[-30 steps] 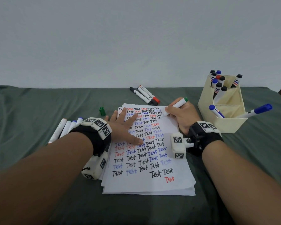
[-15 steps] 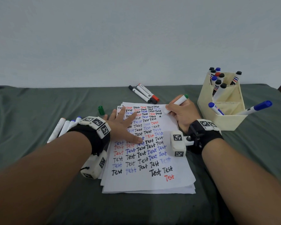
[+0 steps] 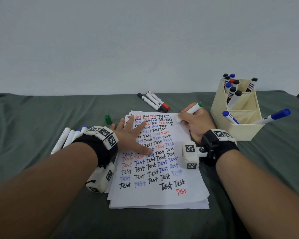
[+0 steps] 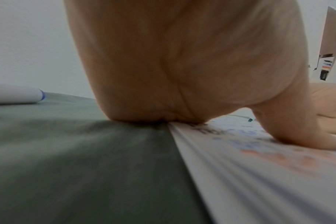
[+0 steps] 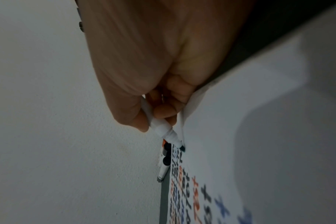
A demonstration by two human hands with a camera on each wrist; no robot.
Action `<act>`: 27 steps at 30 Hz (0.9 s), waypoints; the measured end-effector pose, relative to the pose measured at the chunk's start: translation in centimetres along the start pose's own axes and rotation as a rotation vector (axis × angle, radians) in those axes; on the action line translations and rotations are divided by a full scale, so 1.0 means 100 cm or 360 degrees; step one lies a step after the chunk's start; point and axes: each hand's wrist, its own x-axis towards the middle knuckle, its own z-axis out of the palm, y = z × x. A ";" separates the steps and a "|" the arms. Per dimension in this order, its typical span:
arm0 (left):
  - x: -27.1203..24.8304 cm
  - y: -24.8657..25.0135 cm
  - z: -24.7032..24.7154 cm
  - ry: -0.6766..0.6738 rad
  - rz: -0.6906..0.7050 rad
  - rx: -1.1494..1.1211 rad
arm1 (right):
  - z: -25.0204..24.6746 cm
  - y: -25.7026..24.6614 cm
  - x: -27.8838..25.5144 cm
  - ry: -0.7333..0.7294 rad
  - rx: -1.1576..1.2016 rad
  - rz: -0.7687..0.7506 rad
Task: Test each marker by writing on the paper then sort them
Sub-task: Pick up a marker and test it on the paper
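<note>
Right hand (image 3: 196, 122) gripping green marker (image 3: 191, 111), fingers curled tight round the barrel, tip touching paper (image 3: 188, 192) near its upper right area beside a dark dot. Left hand (image 3: 130, 135) lying flat on the paper's left part, fingers straight and spread apart, pressing the sheets down. Green cap (image 3: 107, 119) lying on cloth (image 3: 33, 118), just left of the paper. Holder (image 3: 238, 131) with markers standing to the right; three markers (image 3: 153, 101) lying beyond the paper.
</note>
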 end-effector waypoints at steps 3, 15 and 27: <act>-0.001 0.000 0.000 0.0007 0.0002 -0.0010 | 0.000 0.000 0.000 0.0024 0.0038 -0.0027; -0.011 -0.001 0.003 0.0513 0.0053 0.0139 | 0.001 -0.006 -0.008 -0.0107 0.0479 -0.0054; 0.008 -0.054 -0.032 0.0792 -0.0333 0.0102 | 0.000 -0.013 -0.016 -0.0227 0.0716 -0.0039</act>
